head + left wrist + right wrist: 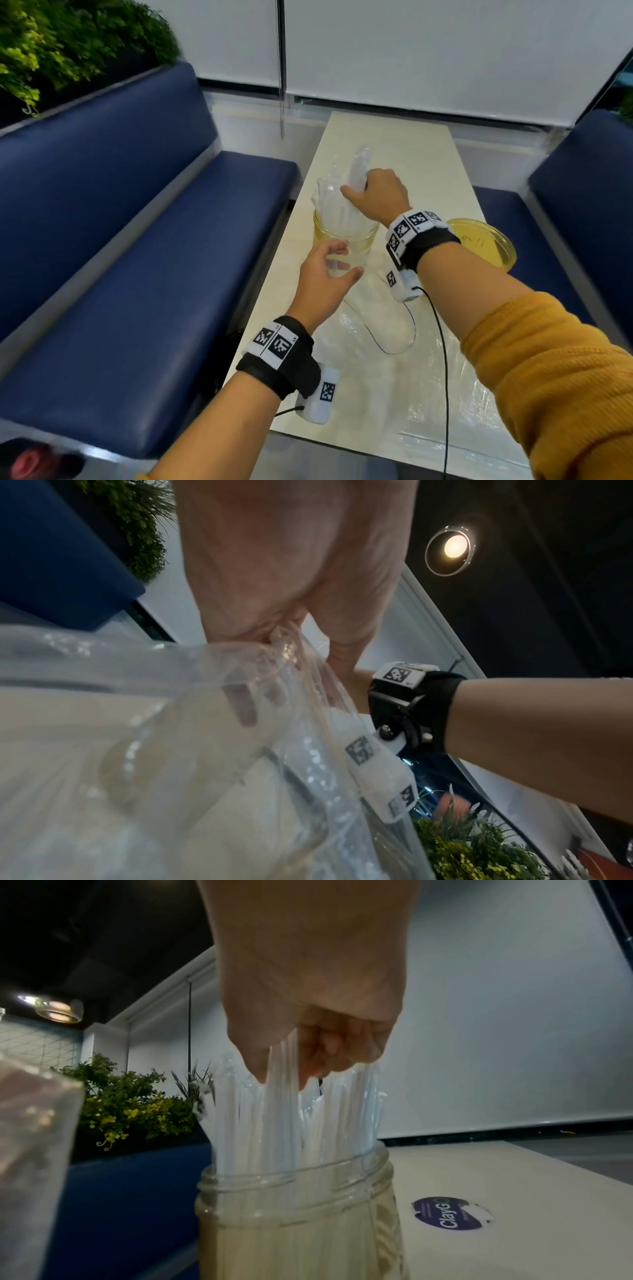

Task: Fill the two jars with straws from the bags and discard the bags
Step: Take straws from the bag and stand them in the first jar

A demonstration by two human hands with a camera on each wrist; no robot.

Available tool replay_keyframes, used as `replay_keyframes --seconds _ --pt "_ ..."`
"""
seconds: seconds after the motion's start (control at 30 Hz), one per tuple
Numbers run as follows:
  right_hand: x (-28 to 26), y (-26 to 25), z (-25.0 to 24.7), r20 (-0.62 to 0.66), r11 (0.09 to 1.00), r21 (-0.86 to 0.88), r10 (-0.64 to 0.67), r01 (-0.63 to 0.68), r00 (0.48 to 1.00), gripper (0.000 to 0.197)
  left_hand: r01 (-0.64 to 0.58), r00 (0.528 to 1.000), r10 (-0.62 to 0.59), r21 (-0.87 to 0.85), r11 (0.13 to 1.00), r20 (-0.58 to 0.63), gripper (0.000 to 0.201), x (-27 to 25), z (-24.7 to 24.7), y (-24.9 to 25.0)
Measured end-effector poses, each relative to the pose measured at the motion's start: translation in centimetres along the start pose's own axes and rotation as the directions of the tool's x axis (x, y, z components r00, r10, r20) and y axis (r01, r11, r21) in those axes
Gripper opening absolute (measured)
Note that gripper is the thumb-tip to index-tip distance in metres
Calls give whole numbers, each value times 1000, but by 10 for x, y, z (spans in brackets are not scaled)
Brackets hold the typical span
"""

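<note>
A clear jar (346, 236) stands mid-table, packed with white straws (334, 202) that stick out above its rim. My right hand (371, 197) reaches over it and grips the top of a straw bundle (358, 168); in the right wrist view its fingers (308, 1058) curl round the straws (281, 1118) in the jar (294, 1204). Just in front, my left hand (340, 262) curls round a second clear jar (339, 265), which looks empty. In the left wrist view my left hand (274, 574) shows with that jar (143, 750) and crinkled bag film (329, 723) against it.
A yellow lid (481, 245) lies at the table's right edge. Clear empty bags (387, 335) cover the near part of the pale table (424, 154). Blue benches (137, 274) flank the table on both sides. A round sticker (448, 1215) is on the tabletop beyond the jar.
</note>
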State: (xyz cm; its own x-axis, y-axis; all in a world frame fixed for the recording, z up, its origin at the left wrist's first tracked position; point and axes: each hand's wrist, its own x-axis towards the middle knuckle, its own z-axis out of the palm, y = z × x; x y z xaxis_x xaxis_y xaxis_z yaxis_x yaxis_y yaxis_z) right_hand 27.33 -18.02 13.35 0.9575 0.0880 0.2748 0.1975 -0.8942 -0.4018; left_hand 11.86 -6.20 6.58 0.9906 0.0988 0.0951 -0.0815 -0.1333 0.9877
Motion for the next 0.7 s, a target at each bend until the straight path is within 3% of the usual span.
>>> replay_keyframes --seconds 0.1,0.2,0.27,0.37,0.5,0.57,0.63,0.7 --pt "3 3 -4 -116 1000 -13 7 -9 993 49 2 1000 -2 1 1000 -3 48 1 -2 1" --pt "8 2 -10 -211 996 74 -25 41 977 89 9 1000 -9 -15 1000 7 49 3 -1 5" --pt "11 3 -14 -306 991 75 -87 115 948 99 10 1000 -10 -21 1000 15 48 4 0 7" --pt "13 3 -11 -268 970 19 -229 242 936 82 21 999 -20 -12 1000 25 47 4 0 9" --pt "10 4 -3 -36 977 -32 -210 209 977 49 28 999 -28 3 1000 29 44 2 -1 9" --pt "8 1 -3 -104 972 -110 -218 207 970 43 32 999 -32 -7 999 29 43 1 -2 9" --pt "12 -4 -3 -228 956 -126 -289 266 930 42 32 999 -31 -15 999 25 41 1 -3 9" --pt "22 -10 -4 -227 941 -101 -337 322 914 50 27 999 -27 -16 1000 23 40 0 -4 9"
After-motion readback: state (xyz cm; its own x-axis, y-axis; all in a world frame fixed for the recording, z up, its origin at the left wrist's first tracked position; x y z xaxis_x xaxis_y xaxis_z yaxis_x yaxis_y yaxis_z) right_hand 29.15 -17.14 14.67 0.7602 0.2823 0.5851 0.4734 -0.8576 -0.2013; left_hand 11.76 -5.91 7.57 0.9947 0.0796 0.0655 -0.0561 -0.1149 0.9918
